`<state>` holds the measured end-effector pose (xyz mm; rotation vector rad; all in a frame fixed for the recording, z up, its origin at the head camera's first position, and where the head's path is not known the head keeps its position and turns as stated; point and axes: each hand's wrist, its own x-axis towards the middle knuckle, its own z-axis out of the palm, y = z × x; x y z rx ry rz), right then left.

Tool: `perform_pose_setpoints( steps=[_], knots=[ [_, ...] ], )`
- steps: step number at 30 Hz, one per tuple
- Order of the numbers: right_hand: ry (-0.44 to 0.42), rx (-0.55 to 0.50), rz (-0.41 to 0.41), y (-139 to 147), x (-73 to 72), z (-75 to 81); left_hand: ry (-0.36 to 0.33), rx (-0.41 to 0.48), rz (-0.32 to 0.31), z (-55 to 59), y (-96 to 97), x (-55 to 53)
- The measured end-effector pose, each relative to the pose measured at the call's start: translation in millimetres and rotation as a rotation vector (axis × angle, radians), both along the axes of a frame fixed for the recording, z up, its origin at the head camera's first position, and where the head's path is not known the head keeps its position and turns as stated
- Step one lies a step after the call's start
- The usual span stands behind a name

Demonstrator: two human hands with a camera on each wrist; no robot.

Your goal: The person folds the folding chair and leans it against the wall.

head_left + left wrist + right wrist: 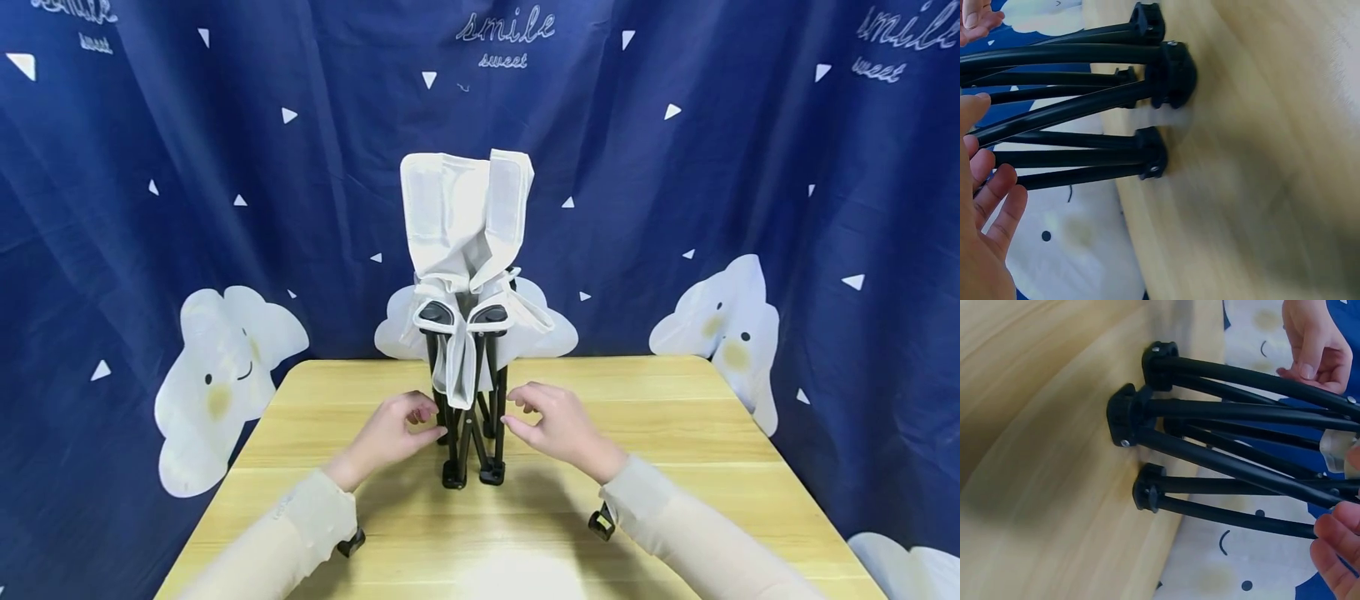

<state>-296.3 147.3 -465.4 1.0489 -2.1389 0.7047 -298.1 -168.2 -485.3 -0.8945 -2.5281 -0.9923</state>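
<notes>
A folded camping chair stands upright on the table, with a white fabric seat (461,200) bunched at the top and thin black legs (498,408) drawn close together below. Black plastic feet (1125,415) cap the crossed tubes and rest on the wood. My left hand (393,429) is beside the legs on the left, its fingers loosely bent and spread from the thumb. Opposite it, my right hand (558,425) is by the right-hand legs in a similar loose pose. Neither hand is wrapped round a tube; whether fingertips touch the legs I cannot tell.
The light wooden table (637,400) extends around the chair. Behind it hangs a dark blue curtain (337,167) with white clouds and triangles. A small black wrist device (602,522) hangs under the right cuff and another (351,542) under the left.
</notes>
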Motion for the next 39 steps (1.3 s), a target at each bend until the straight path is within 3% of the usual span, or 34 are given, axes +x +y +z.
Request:
perform_pose_setpoints(
  steps=[8, 13, 16, 21, 39],
  knots=[
    [-0.207, -0.033, -0.094, -3, 6.5, -9.0, -0.097, 0.050, 0.005, -12.9, 4.7, -1.3],
    [-0.366, -0.076, -0.126, -5, 6.9, -15.3, -0.230, 0.099, 0.032, -16.0, 7.1, -1.1],
    [-0.491, -0.132, -0.142, -8, 7.6, -16.2, -0.301, 0.140, 0.042, -16.6, 9.0, -0.8],
    [-0.641, -0.255, -0.131, -11, 8.2, -15.4, -0.357, 0.167, 0.042, -15.5, 11.0, 1.3],
    [-0.815, -0.338, -0.175, -20, 9.5, -40.4, -0.420, 0.170, 0.038, -36.3, 10.6, 9.4]
  ],
)
